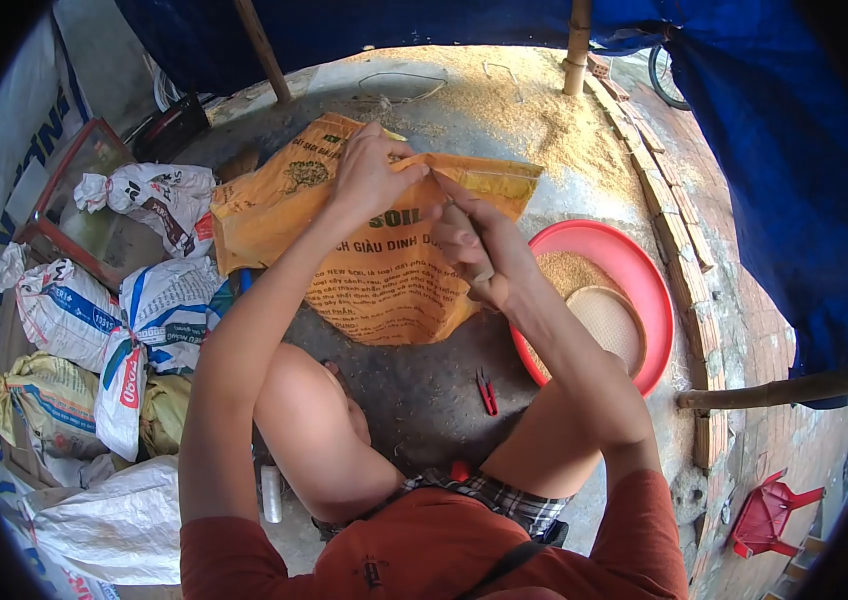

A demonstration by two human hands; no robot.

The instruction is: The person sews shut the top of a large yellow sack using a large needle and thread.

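Observation:
An orange printed sack [384,250] stands in front of my crossed legs, its top edge between my two hands. My left hand [372,170] pinches that top edge near the middle. Just to the right, my right hand [474,240] has its fingers curled round a pale, slim object [459,222] whose tip is at the sack's edge; I cannot make out what it is. Small red-handled snips [486,392] lie on the floor below the sack.
At right is a red basin [659,310] with grain and a round sieve [604,325]. Filled sacks [64,310] and a glass-sided box [94,215] stand left. Bricks [689,260] edge the floor; a bamboo pole [784,392] juts in. A red stool [772,515] lies far right.

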